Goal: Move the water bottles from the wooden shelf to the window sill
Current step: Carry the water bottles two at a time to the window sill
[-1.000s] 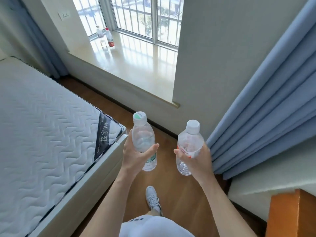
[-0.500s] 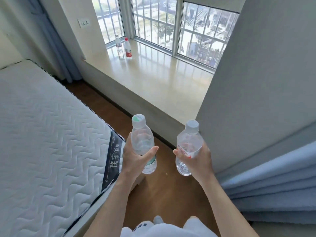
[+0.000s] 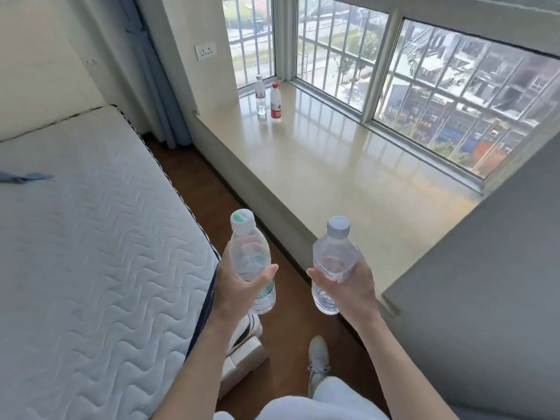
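My left hand (image 3: 239,291) grips a clear water bottle with a green-marked cap (image 3: 249,253), held upright. My right hand (image 3: 351,291) grips a second clear bottle with a grey cap and red-lettered label (image 3: 331,259), also upright. Both are held over the wooden floor, just short of the near edge of the wide beige window sill (image 3: 348,180). At the sill's far left corner stand two more bottles side by side: a clear one (image 3: 260,95) and one with a red cap and red label (image 3: 276,101). The wooden shelf is out of view.
A bare quilted mattress (image 3: 91,253) on a white bed frame fills the left. A narrow strip of wooden floor (image 3: 212,189) runs between bed and sill. A grey wall (image 3: 485,298) juts out at right. Barred windows (image 3: 424,86) back the sill; blue curtain (image 3: 154,71) hangs far left.
I have walked forward past the right-hand curtain and wall corner. The sill now appears closer and wider. Both hands keep the bottles in the same upright hold.
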{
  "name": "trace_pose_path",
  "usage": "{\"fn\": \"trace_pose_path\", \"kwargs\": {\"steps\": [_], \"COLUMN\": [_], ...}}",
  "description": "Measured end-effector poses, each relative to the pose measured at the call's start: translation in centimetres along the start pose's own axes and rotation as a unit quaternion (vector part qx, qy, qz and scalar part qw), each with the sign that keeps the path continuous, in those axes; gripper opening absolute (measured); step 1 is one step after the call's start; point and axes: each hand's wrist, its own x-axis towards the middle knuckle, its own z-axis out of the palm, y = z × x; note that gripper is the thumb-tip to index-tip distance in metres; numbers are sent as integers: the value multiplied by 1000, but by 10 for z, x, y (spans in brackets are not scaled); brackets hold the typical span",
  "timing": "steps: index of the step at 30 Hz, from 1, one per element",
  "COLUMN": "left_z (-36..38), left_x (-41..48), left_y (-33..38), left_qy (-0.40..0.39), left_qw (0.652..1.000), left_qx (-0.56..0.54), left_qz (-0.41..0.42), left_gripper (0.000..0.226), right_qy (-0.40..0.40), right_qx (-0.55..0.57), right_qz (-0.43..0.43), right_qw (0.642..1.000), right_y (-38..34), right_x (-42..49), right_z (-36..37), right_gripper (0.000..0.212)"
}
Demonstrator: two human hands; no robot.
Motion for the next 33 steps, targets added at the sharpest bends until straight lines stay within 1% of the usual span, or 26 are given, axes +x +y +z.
{"fn": "trace_pose_path", "kwargs": {"steps": [2,7,11,14,19,21,24,28,33], "left_z": [15,42,47,44,29,21,8,-18,-66], "left_x": [36,101,133,151,186,204,241,306,399], "left_y": [9,28,27,28,18,8,-6,-22,-32], "left_qy": [21,77,110,134,172,183,197,209,219], "left_qw": [1000,997,993,990,984,981,979,976,974], "left_qx": [-3,11,9,11,8,-2,-1,-2,-12], "left_qz": [1,-5,-27,-31,-46,-56,-57,-55,-47], "left_gripper": [72,75,77,69,52,55,69,59,65], "right_qy": [-25,-84,-123,-158,-207,-220,-237,-254,-265], "right_qx": [-13,-16,11,10,25,23,15,0,-11], "right_qz": [-21,-42,-36,-37,-34,-36,-40,-65,-81], "right_qw": [999,995,992,987,978,975,971,965,961], "right_y": [-8,-35,-42,-42,-39,-40,-45,-62,-101], "right_x": [48,147,197,221,254,271,305,355,425], "right_z": [-1,3,23,43,78,96,130,187,265], "right_gripper": [57,50,56,59,52,52,51,50,50]}}
